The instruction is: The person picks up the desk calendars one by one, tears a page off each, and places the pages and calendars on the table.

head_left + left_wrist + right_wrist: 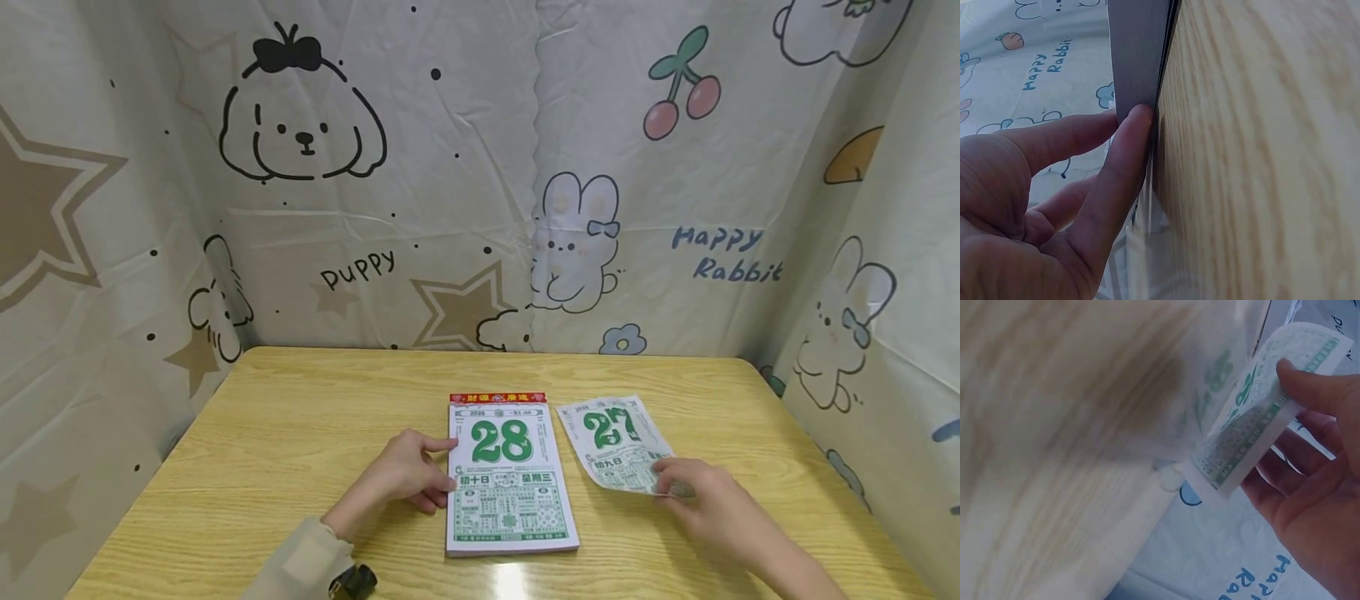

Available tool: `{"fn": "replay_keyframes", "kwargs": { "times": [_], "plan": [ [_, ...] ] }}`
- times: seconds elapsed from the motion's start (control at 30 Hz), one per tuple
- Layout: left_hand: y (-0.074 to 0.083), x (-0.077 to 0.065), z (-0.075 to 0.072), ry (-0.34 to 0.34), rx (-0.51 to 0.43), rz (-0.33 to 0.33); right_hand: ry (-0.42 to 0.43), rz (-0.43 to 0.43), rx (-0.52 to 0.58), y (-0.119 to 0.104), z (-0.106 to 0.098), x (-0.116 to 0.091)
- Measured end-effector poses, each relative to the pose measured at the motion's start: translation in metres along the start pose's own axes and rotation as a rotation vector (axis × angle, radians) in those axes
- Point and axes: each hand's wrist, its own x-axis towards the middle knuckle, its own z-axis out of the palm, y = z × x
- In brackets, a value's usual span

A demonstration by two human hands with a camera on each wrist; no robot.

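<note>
A thick tear-off calendar (512,500) with a red header strip lies on the table, its top page showing a green 28. At its left side, my left hand (411,471) touches the edge with extended fingers. The left wrist view has these fingertips against the thick page block (1140,56), close to the tabletop. My right hand (712,504) pinches a loose calendar page (611,442) marked 27 by its lower right corner. In the right wrist view the thumb lies on the curling page (1257,419), with the other fingers behind it.
The wooden table (322,392) ends at a patterned curtain (450,167) that hangs along the back and both sides. A dark strap-like device (354,581) sits by the left sleeve (303,562).
</note>
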Motion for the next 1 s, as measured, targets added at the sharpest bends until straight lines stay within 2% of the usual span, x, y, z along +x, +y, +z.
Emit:
{"fn": "replay_keyframes", "kwargs": {
  "times": [0.17,0.33,0.47,0.6,0.7,0.87,1.0],
  "plan": [
    [-0.001,0.001,0.0,0.005,0.0,0.009,-0.184,0.086,0.048,-0.003,0.006,0.0],
    [-0.004,0.002,-0.001,0.003,-0.006,0.009,-0.261,0.107,0.06,-0.004,0.009,0.001],
    [-0.004,0.003,-0.001,0.001,-0.008,0.004,-0.238,0.121,0.066,-0.002,0.008,0.005],
    [-0.004,0.004,-0.001,0.007,-0.007,0.002,-0.143,0.106,0.065,0.006,0.002,0.016],
    [-0.004,0.004,-0.001,0.012,-0.005,0.002,-0.102,0.07,0.041,0.018,-0.001,0.029],
    [-0.003,0.003,-0.002,0.013,-0.007,-0.001,-0.106,0.035,-0.014,0.04,0.002,0.046],
    [-0.003,0.003,-0.001,0.002,-0.012,-0.003,-0.144,0.059,-0.054,0.053,0.006,0.051]
  ]
}}
